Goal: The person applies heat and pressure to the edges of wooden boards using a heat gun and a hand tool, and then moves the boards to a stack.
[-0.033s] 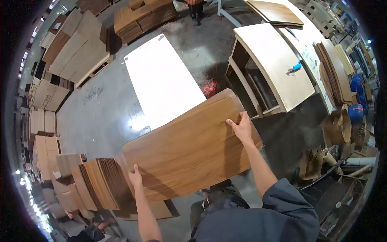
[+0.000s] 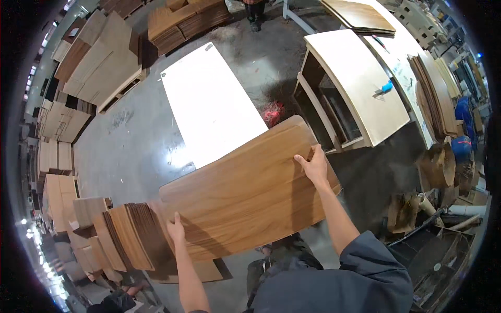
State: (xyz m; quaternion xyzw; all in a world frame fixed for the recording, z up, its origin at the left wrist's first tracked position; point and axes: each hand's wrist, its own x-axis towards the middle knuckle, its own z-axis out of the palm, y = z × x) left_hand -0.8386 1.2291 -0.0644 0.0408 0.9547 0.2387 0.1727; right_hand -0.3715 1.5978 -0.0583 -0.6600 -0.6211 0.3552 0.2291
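A wide wood-grain panel (image 2: 245, 193) with rounded corners is held up in front of me, tilted so its right end sits farther away. My left hand (image 2: 176, 228) is closed on its near left edge, thumb over the face. At the right end, my right hand (image 2: 314, 166) grips the panel with thumb and fingers on the face. The parts of the fingers behind the board are hidden. Beyond the panel's far edge lies a large white board (image 2: 211, 104), whose near end the panel partly covers.
Several brown panels (image 2: 133, 235) lean in a row at the left. A cabinet frame with a pale top (image 2: 355, 78) stands at the right, a blue-handled tool (image 2: 386, 87) on it. Stacked boards (image 2: 188, 26) and a person's legs (image 2: 254, 14) are at the back.
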